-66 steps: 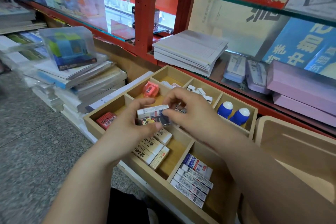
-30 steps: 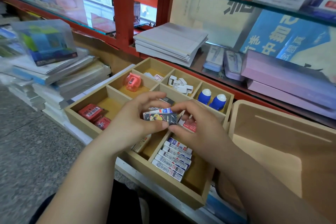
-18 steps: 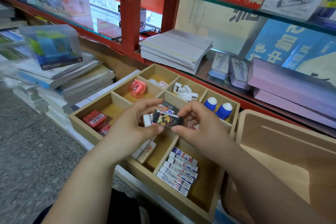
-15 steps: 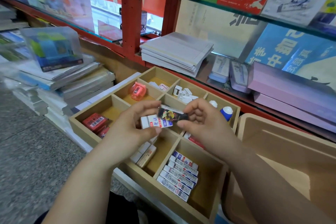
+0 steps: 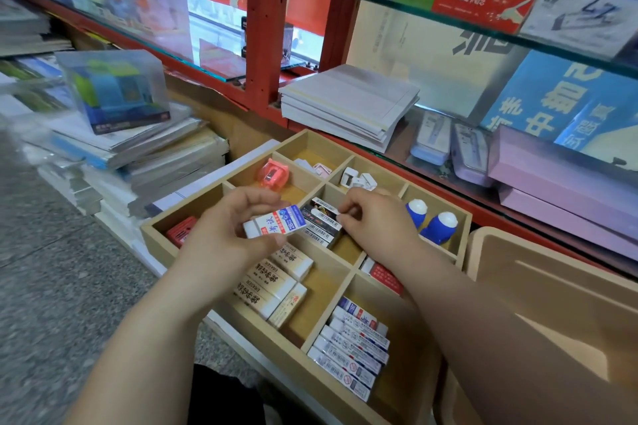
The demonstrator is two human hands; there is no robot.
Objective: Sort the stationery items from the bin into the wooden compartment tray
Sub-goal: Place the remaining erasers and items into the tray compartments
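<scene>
Wooden compartment tray: seen from the head camera, it sits low in front of the shelves, its long side running from near right to far left.
Left hand: over the tray's middle, thumb and fingers pinching a white eraser with a blue-printed sleeve, held clear of the compartments.
Right hand: just right of the left one, fingertips pressed together on a dark-sleeved eraser at the centre compartment, which holds several like it; whether that eraser is lifted or resting, I cannot tell.
Cream erasers: a row lying in the compartment below the left hand.
White striped erasers: stacked side by side in the compartment at the tray's near right corner.
Blue bottles: two with white caps, in the compartment on the right edge.
Pink sharpener: in a far compartment.
White clips: far compartment next to it.
Red items: left-end compartment.
Bin: wooden, just beside the tray's right end.
</scene>
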